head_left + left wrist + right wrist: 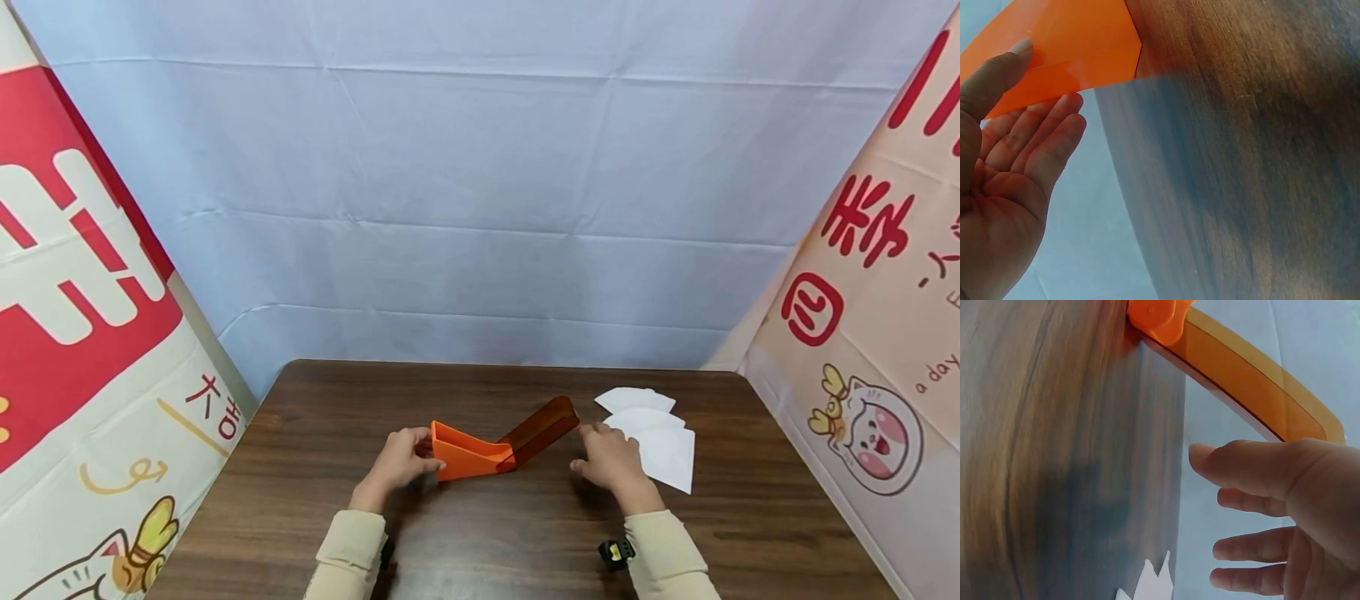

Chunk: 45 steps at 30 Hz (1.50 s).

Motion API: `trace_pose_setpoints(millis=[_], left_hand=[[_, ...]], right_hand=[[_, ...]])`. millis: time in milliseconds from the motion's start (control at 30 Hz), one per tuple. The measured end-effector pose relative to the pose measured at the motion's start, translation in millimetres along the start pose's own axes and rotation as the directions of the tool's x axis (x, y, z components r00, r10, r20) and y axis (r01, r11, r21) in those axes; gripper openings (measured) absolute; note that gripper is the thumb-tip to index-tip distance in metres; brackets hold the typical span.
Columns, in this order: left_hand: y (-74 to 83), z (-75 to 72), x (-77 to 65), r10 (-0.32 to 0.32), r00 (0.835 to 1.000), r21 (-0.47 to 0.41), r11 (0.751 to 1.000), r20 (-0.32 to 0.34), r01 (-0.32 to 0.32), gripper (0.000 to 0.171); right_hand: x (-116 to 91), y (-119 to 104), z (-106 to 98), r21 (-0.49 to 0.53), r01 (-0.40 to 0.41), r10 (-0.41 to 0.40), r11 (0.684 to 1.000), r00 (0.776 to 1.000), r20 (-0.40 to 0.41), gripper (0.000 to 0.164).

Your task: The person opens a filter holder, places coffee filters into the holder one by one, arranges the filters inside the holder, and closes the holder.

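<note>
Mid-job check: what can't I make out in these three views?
Head: the floor inside the case, hidden by its near wall.
Head: how many papers there are, since they overlap.
Left wrist: the case's upper part, cut off by the top edge.
Right wrist: whether the right grip touches the lid, hidden by its thumb.

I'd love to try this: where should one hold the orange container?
I'd probably take the orange container by its tall left end, coming from the left, thumb on the near wall. The walls slope down rightward to the open amber lid, which might swing if grabbed. The left hand holds that tall end.
</note>
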<state>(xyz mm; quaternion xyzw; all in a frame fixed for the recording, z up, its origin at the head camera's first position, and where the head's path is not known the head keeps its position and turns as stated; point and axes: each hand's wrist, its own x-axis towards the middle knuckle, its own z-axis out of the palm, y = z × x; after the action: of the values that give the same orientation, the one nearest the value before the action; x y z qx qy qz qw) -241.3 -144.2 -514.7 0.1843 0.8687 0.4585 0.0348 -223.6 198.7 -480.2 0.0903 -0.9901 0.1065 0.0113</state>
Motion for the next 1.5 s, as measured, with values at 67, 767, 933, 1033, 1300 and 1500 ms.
trace_pose_setpoints(millis=[67,767,933,1033,1300,1500], left_hand=[[-0.7,-0.2,-0.3,0.005,1.0,0.0,1.0,0.0,-0.005,0.029],[-2.5,-1.3,-1.9,0.022,1.0,-0.008,1.0,-0.019,-0.022,0.029],[-4.1,0.2,-0.5,0.035,0.999,-0.009,0.999,-0.023,-0.035,0.031],[-4.2,0.8,0.9,0.033,0.999,-0.006,0.999,-0.022,-0.033,0.031],[-3.7,0.8,2.5,0.006,1.0,-0.011,1.0,-0.007,-0.006,0.031],[-2.5,1.5,1.4,0.015,1.0,-0.018,1.0,-0.003,-0.015,0.03]], right_hand=[[-1.3,1.9,-2.7,-0.023,0.0,0.0,1.0,1.0,0.001,0.057],[-3.9,23.3,-5.4,0.001,0.062,-0.062,0.998,0.997,-0.047,0.05],[-1.0,37.1,-2.8,-0.014,0.08,-0.081,0.997,0.995,-0.065,0.045],[0.5,46.3,-1.3,-0.025,0.084,-0.085,0.996,0.993,-0.079,0.04],[2.9,68.7,-1.2,-0.029,0.069,-0.071,0.997,0.996,-0.056,0.042],[4.9,81.3,-0.9,-0.048,0.045,-0.046,0.998,0.999,-0.019,0.04]])
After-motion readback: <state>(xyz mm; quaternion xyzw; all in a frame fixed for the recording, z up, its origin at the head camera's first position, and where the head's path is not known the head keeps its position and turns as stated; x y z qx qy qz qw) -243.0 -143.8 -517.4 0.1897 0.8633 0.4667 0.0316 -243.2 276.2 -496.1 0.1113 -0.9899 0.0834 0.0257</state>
